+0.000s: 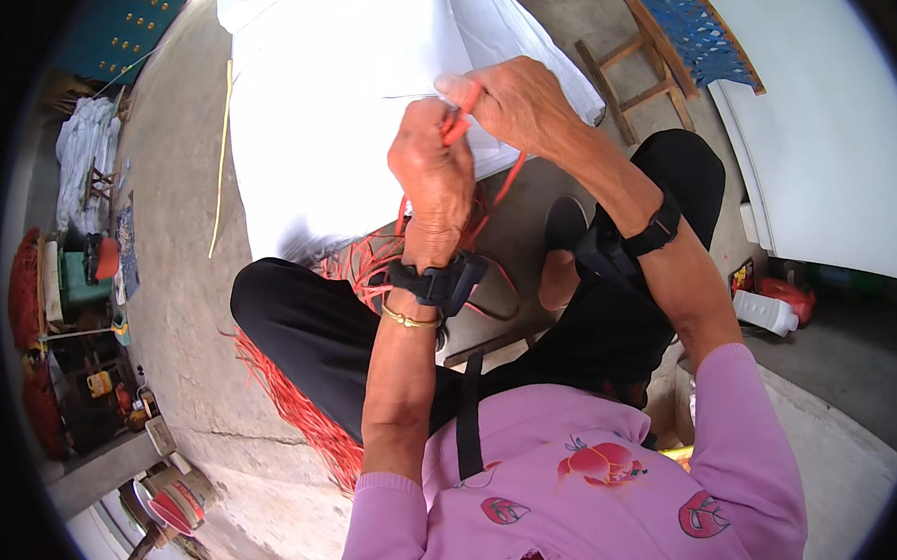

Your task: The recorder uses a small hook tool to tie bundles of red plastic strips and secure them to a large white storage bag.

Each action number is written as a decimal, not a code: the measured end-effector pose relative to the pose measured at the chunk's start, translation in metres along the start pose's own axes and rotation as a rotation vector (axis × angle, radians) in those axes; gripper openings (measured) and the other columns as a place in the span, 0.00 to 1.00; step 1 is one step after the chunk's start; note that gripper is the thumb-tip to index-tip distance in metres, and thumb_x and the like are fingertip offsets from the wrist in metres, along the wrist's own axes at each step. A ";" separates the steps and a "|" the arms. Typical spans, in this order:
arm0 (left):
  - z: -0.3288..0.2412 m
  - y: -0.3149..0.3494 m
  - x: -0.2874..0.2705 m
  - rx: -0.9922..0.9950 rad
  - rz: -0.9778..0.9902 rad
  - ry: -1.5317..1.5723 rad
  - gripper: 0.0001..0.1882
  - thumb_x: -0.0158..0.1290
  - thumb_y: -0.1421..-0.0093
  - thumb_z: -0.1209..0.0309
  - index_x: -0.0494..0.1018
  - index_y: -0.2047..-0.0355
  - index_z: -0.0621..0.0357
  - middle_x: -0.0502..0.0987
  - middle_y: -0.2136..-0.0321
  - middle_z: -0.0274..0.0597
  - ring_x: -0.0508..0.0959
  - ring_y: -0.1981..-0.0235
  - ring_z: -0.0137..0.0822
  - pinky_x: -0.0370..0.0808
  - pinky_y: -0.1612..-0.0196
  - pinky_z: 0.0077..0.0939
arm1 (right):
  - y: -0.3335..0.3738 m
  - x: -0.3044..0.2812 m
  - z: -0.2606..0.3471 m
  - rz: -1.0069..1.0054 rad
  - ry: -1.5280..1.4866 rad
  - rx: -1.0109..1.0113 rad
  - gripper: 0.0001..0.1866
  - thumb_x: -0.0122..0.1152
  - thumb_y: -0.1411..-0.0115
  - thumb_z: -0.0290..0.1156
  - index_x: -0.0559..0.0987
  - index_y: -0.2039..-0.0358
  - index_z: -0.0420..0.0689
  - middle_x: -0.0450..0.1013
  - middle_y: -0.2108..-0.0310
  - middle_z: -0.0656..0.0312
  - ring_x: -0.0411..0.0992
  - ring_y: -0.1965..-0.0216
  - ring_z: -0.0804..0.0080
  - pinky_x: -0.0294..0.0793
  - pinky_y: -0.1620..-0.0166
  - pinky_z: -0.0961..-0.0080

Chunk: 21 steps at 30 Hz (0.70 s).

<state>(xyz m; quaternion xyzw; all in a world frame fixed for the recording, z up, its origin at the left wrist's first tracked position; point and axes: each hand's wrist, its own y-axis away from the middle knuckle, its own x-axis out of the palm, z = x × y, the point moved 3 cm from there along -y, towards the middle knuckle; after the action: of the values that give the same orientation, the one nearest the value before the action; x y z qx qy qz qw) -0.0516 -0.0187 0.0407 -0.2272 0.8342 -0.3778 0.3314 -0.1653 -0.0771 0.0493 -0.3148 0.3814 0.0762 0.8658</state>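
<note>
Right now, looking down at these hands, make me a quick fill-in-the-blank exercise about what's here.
The left hand and right hand hold red cord and wear no gloves: both are ____.
A gold bracelet circles the ____ wrist.
The large sheet beyond the knees is ____.
The trousers are ____.

Missing words: bare; left; white; black.

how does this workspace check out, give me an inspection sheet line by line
Surface: grey concrete floor, with a crack at lower left
Job's things: red strand in the hands; white sheeting spread ahead
Clutter: loose red strands beside the person's left leg; yellow strip lying left of the sheeting
Hands: left hand and right hand close together, both gripping the strand
Cables: thin line by the teal panel; cannot tell whether it is one
Surroundings: wooden-framed seat at upper right; white container at right
</note>
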 end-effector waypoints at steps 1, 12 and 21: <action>-0.002 0.001 0.000 -0.023 -0.001 -0.015 0.05 0.55 0.49 0.77 0.69 0.76 0.61 0.67 0.84 0.33 0.64 0.83 0.25 0.65 0.78 0.20 | -0.002 0.001 0.000 -0.029 0.009 0.011 0.29 0.49 0.44 0.49 0.71 0.93 0.40 0.63 0.94 0.55 0.64 0.89 0.60 0.63 0.81 0.66; 0.015 0.002 -0.054 -0.165 0.018 -0.393 0.06 0.54 0.54 0.80 0.73 0.74 0.57 0.72 0.76 0.41 0.74 0.77 0.41 0.70 0.75 0.31 | -0.002 -0.013 -0.011 0.000 0.008 -0.023 0.22 0.53 0.49 0.41 0.72 0.93 0.40 0.60 0.96 0.58 0.59 0.92 0.66 0.58 0.83 0.69; 0.004 -0.003 -0.028 -0.158 -0.157 -0.380 0.06 0.54 0.54 0.79 0.73 0.75 0.54 0.72 0.79 0.40 0.73 0.78 0.41 0.70 0.75 0.33 | -0.008 0.026 -0.008 0.119 -0.094 -0.140 0.33 0.54 0.50 0.60 0.73 0.94 0.43 0.62 0.96 0.61 0.60 0.92 0.67 0.60 0.82 0.68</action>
<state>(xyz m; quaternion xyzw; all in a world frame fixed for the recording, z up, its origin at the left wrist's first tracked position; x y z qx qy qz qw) -0.0292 -0.0050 0.0514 -0.3840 0.7635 -0.2862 0.4333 -0.1491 -0.0913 0.0310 -0.3474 0.3522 0.1685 0.8526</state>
